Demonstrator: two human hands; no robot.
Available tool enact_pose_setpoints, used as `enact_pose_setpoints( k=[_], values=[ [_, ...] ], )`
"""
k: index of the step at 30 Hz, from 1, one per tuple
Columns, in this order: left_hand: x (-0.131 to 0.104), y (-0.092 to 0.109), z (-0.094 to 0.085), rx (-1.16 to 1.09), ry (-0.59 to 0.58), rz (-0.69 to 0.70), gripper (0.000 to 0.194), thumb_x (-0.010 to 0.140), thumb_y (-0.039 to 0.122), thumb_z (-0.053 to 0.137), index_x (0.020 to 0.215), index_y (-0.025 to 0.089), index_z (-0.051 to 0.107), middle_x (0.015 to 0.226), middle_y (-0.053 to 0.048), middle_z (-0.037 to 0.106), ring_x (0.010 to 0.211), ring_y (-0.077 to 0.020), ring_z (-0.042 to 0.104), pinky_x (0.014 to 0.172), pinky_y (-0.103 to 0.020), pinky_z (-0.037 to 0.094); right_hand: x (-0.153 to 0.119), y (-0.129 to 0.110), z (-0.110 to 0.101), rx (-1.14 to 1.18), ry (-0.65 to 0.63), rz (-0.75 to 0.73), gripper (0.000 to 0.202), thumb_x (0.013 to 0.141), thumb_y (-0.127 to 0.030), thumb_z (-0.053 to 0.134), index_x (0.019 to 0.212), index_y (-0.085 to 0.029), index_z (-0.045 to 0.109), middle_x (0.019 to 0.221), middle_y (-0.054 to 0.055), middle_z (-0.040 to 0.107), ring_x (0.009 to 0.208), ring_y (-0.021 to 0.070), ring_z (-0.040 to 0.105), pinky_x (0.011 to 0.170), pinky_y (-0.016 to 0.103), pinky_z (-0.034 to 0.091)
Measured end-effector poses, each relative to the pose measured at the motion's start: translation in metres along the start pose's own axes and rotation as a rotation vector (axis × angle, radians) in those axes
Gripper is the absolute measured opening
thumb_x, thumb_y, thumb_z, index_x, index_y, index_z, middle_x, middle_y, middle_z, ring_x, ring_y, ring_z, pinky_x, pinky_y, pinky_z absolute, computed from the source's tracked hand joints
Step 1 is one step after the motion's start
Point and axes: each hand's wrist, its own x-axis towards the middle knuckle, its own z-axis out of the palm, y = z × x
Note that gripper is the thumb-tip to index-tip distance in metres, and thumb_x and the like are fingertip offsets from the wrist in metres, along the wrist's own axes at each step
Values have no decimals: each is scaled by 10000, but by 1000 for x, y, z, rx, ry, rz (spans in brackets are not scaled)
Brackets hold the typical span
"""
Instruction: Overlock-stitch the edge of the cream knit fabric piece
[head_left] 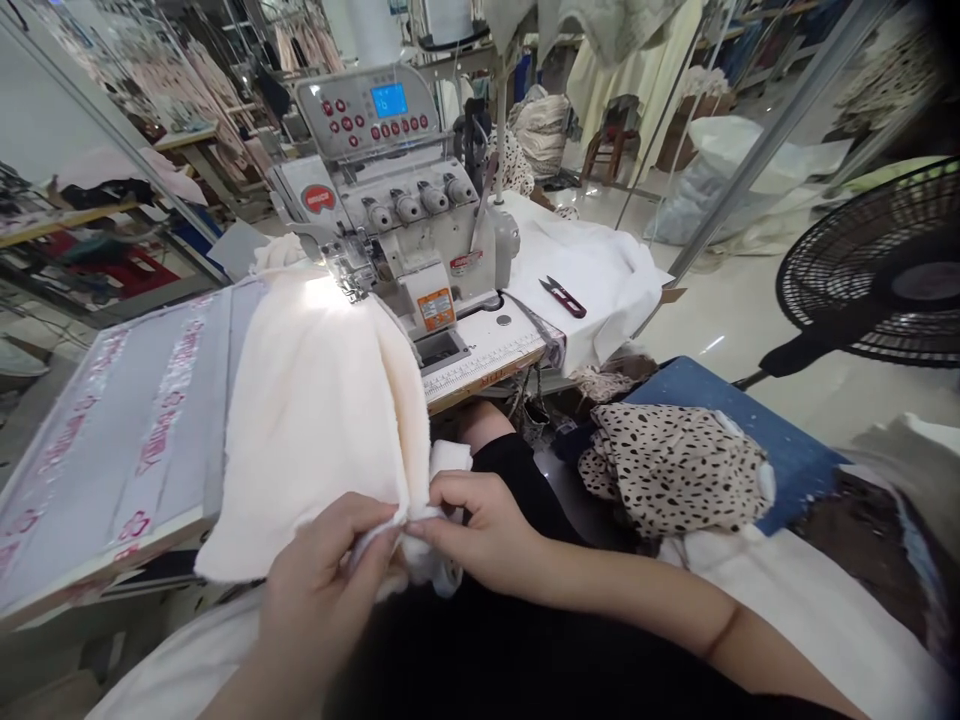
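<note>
A cream fleece fabric piece (315,400) hangs from the needle area of an overlock sewing machine (405,200) toward my lap. Its two layers part along the right edge, showing a fold between them. Near the fabric's lower right corner, my left hand (330,560) pinches the edge between thumb and fingers. Right beside it, my right hand (487,530) pinches the same edge, thumb against forefinger. The fingertips of both hands nearly meet. Under the lit presser foot (352,285) lies the fabric's far end; the needle itself is too small to make out.
Thread snips (562,297) lie on white cloth right of the machine. A spotted fabric bundle (682,465) rests on a blue surface (720,400) at the right. A black fan (885,270) stands beyond. The grey side table (112,430) extends left.
</note>
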Motion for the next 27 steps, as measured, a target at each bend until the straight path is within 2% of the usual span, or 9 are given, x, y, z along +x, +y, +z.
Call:
enact_pose_setpoints(
  k=[8, 12, 18, 21, 23, 25, 27],
  values=[
    [1, 3, 1, 122, 9, 144, 103, 843, 155, 500, 893, 196, 581, 771, 28, 611, 709, -76, 578, 642, -175, 450, -2, -1, 1, -259, -109, -137, 146, 810, -123, 466, 669, -150, 492, 664, 2, 505, 631, 97, 485, 593, 186, 380],
    [3, 6, 3, 175, 33, 232, 113, 859, 144, 473, 912, 175, 567, 751, 12, 604, 693, -81, 577, 647, -173, 460, -2, 1, 1, -311, -109, -162, 131, 808, -106, 442, 693, -151, 486, 674, 11, 516, 642, 102, 494, 607, 188, 386],
    [1, 6, 9, 304, 10, 320, 152, 884, 139, 406, 940, 153, 547, 768, -18, 614, 692, -101, 590, 663, -199, 460, -5, -10, -1, -293, -150, -55, 163, 762, -80, 449, 632, -161, 393, 625, -19, 445, 588, 89, 432, 549, 182, 349],
    [3, 6, 9, 345, 25, 335, 139, 868, 127, 403, 897, 159, 535, 728, -2, 609, 657, -102, 588, 634, -214, 438, -5, -19, -7, -261, -234, 17, 188, 780, -97, 455, 619, -160, 381, 610, -30, 422, 572, 81, 413, 532, 175, 345],
    [7, 6, 6, 353, 40, 329, 129, 853, 139, 405, 835, 171, 528, 679, 19, 594, 604, -97, 574, 584, -217, 417, -2, -24, -14, -262, -314, 21, 184, 822, -122, 440, 641, -153, 438, 620, -24, 458, 583, 82, 444, 555, 176, 375],
    [11, 6, 2, 342, 42, 299, 128, 838, 156, 412, 777, 182, 521, 645, 30, 582, 571, -95, 565, 540, -218, 400, 2, -26, -21, -333, -312, -67, 177, 858, -146, 416, 718, -147, 524, 657, -6, 525, 621, 95, 498, 608, 193, 418],
    [12, 7, 0, 311, 29, 272, 121, 827, 164, 427, 758, 185, 524, 642, 30, 586, 580, -97, 573, 530, -210, 403, 10, -24, -27, -459, -206, -262, 176, 857, -128, 403, 882, -139, 577, 829, 50, 607, 774, 130, 562, 717, 233, 454]
  ],
)
